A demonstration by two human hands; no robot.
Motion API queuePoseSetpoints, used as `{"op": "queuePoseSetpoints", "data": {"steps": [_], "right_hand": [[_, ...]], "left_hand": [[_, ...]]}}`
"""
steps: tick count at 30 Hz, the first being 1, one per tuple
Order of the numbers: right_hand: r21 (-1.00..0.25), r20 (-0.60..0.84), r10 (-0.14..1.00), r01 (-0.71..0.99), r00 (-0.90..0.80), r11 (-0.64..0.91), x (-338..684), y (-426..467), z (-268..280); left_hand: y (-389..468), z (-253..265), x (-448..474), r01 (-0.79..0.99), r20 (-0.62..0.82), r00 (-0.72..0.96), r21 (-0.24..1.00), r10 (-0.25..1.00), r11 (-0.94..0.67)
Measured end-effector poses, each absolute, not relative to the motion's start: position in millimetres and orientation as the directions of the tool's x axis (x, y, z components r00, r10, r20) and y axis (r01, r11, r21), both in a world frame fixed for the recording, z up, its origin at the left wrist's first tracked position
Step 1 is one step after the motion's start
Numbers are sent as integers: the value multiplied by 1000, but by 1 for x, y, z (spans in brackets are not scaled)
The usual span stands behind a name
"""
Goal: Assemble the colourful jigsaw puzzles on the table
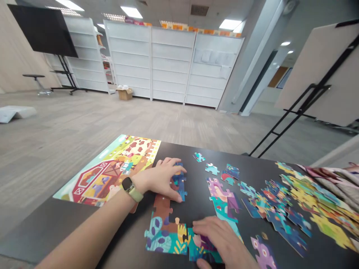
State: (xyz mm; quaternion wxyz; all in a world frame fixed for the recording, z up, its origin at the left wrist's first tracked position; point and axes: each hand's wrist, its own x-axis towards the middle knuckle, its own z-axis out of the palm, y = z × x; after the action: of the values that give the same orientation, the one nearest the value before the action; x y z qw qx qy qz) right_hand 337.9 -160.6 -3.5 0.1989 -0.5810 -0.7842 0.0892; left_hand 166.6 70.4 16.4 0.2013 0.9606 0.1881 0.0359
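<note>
My left hand (162,178), with a watch on its wrist, lies over dark blue puzzle pieces (181,186), fingers and thumb spread apart around them. Below it, joined brown and teal pieces (161,233) form a corner with leaves and yellow plants. My right hand (220,239) is closed over a teal and purple puzzle piece (193,248), thumb at its lower edge and fingers on top. This piece lies close beside the joined corner; part of it is hidden under the hand. Further up, a joined strip with a pink octopus (215,186) runs beside the right hand.
A farm picture (112,172) lies at the table's left. Loose blue pieces (277,209) and a yellow-green heap (316,201) cover the right, near folded fabric (336,179). A purple piece (263,252) lies near the front. An easel (305,101) stands beyond the table.
</note>
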Motion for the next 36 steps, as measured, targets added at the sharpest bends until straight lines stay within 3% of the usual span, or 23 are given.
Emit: {"op": "queuePoseSetpoints", "data": {"steps": [6, 21, 29, 36], "right_hand": [[-444, 247, 923, 812, -295, 379, 340, -153, -11], [-469, 289, 912, 788, -291, 400, 343, -159, -14], [-383, 351, 878, 805, -326, 453, 341, -155, -26], [-201, 436, 813, 839, -385, 506, 332, -148, -38]], "left_hand": [[36, 20, 178, 306, -195, 949, 361, 249, -881], [31, 26, 180, 361, -298, 917, 326, 267, -874], [32, 24, 182, 371, -328, 906, 316, 267, -873], [32, 30, 185, 404, -354, 891, 329, 285, -853]]}}
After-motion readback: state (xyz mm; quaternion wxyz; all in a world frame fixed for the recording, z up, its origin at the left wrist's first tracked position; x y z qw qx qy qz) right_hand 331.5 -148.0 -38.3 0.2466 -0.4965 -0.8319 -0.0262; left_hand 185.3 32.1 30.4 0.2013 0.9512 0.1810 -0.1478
